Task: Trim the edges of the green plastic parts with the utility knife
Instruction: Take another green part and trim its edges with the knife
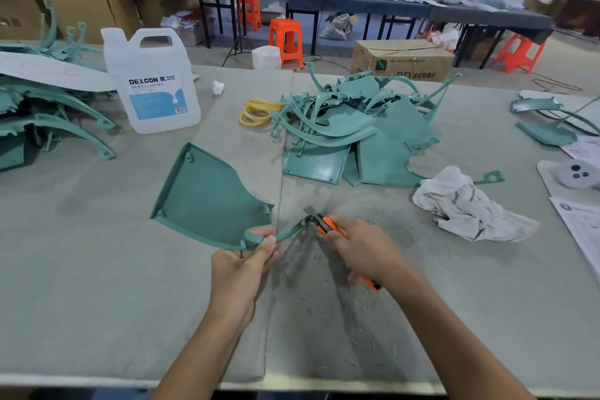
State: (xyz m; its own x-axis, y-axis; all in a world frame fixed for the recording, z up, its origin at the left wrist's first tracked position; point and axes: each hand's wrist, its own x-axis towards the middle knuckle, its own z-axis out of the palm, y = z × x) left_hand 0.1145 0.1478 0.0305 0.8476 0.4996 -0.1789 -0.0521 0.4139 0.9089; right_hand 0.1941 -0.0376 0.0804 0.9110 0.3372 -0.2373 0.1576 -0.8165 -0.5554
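Left hand (242,265), fingers curled beneath and thumb pressed on top, gripping the near edge of a green plastic part (207,198); broad panel of that part spread up and to the left of the hand over the grey table (81,269), thin curved arm reaching rightward. Right hand (360,250) clenched round an orange utility knife (324,225), blade extended and placed at the tip of the curved arm; actual contact not certain. Fine green shavings (324,273) scattered on the table beneath and between both hands.

Surroundings, left to right:
- heap of green parts (48,120) at the far left edge, partly under a white sheet (48,70)
- translucent jug (152,84) with a blue label, upright, just beside that heap
- small crumpled white scrap (218,87) beyond the jug
- yellow rings (256,112) lying flat against the central pile of green parts (357,130)
- crumpled white rag (467,204) touching the pile's near right corner
- further green pieces (545,127) at the far right, with printed papers (581,230) nearer the table edge

Beyond the table: cardboard box (402,58) and orange stools (285,39) on the floor.
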